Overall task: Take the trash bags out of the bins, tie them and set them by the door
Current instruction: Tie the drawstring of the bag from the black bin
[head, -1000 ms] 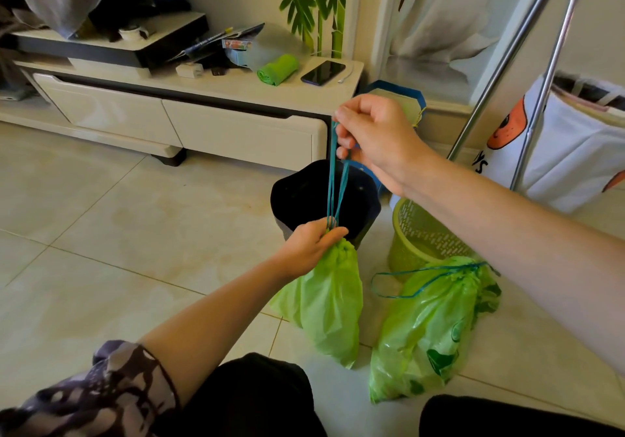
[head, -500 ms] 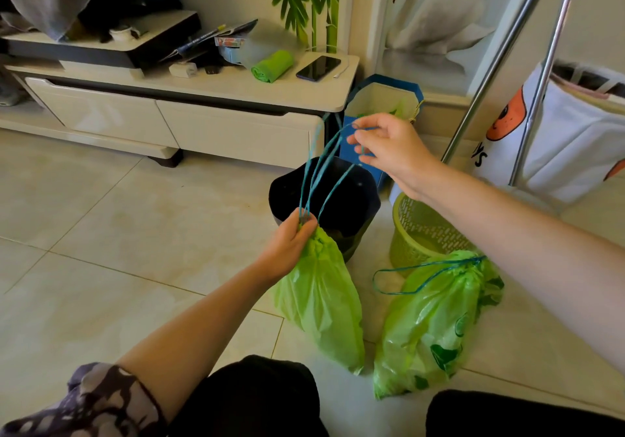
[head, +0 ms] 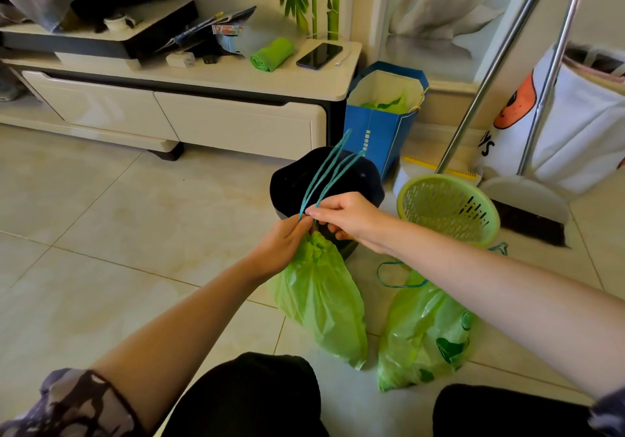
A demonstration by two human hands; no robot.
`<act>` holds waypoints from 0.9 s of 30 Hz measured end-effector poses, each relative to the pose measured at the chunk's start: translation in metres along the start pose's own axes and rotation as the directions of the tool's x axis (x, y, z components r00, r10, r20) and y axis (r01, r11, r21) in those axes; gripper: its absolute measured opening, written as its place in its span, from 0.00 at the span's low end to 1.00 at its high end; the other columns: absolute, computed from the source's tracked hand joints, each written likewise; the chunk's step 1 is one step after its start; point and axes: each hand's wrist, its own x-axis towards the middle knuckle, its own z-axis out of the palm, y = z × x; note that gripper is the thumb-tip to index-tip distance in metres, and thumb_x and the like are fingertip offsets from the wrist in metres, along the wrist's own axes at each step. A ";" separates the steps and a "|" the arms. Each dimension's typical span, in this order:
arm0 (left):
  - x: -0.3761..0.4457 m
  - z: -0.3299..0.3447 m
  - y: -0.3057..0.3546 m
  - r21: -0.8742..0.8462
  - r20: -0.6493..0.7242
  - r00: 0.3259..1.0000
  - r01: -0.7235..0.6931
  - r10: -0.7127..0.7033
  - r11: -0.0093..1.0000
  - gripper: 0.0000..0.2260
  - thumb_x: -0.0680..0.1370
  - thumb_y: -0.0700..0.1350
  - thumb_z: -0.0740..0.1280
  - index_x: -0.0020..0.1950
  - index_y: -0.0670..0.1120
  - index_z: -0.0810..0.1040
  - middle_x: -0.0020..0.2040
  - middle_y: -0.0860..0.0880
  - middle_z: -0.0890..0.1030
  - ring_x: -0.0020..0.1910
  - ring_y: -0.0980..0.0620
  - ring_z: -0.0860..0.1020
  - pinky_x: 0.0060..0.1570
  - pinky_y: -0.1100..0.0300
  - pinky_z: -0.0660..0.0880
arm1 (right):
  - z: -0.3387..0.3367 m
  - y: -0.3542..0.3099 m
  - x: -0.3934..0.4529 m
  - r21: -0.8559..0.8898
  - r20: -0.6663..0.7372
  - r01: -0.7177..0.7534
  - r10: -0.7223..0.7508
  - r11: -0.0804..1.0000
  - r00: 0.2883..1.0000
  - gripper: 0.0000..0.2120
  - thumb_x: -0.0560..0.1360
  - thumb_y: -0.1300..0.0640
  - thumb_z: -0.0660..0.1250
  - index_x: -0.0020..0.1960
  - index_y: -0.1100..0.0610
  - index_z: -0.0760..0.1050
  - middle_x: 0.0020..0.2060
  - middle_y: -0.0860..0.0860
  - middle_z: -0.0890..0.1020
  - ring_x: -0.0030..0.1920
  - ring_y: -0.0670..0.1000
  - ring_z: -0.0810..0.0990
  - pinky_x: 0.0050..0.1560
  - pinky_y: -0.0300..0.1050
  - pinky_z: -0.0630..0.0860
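A green trash bag hangs just above the floor, its neck gathered tight. My left hand grips that neck. My right hand pinches the blue drawstrings right at the neck, and the loose loops stick up over the black bin. A second green trash bag lies on the floor to the right, its blue drawstring loop slack. Behind it stands a green mesh bin, with no bag inside.
A white TV cabinet runs along the back left, with a phone and a green bag roll on top. A blue paper bag, broom and dustpan and a white laundry bag crowd the back right. Bare tile lies left.
My right hand has come down from high above the bag to its neck, beside my left hand. The drawstrings, taut a second ago, now stand in loose loops.
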 end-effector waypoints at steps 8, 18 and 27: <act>0.002 -0.006 -0.011 -0.183 -0.181 0.979 0.065 -0.099 0.981 0.06 0.79 0.44 0.65 0.49 0.43 0.80 0.45 0.48 0.81 0.45 0.55 0.77 0.51 0.58 0.73 | 0.001 0.011 0.004 0.164 -0.112 -0.053 0.072 0.985 0.991 0.08 0.73 0.55 0.70 0.46 0.59 0.82 0.35 0.50 0.82 0.36 0.46 0.78 0.36 0.38 0.73; -0.003 -0.002 0.005 -0.227 -0.150 0.987 0.024 -0.059 0.974 0.08 0.73 0.42 0.73 0.51 0.49 0.83 0.49 0.50 0.85 0.51 0.56 0.81 0.56 0.61 0.77 | -0.007 0.016 -0.004 0.319 -0.063 -0.132 0.160 0.939 0.985 0.07 0.75 0.57 0.68 0.48 0.60 0.80 0.38 0.52 0.84 0.34 0.45 0.80 0.37 0.36 0.77; -0.001 -0.003 0.014 -0.345 -0.235 0.966 0.021 -0.108 0.938 0.04 0.74 0.39 0.71 0.47 0.44 0.84 0.40 0.50 0.85 0.43 0.57 0.82 0.48 0.65 0.77 | -0.015 0.017 -0.006 0.322 -0.091 -0.120 0.156 0.939 0.984 0.07 0.74 0.57 0.69 0.47 0.60 0.80 0.36 0.52 0.85 0.34 0.45 0.80 0.35 0.37 0.78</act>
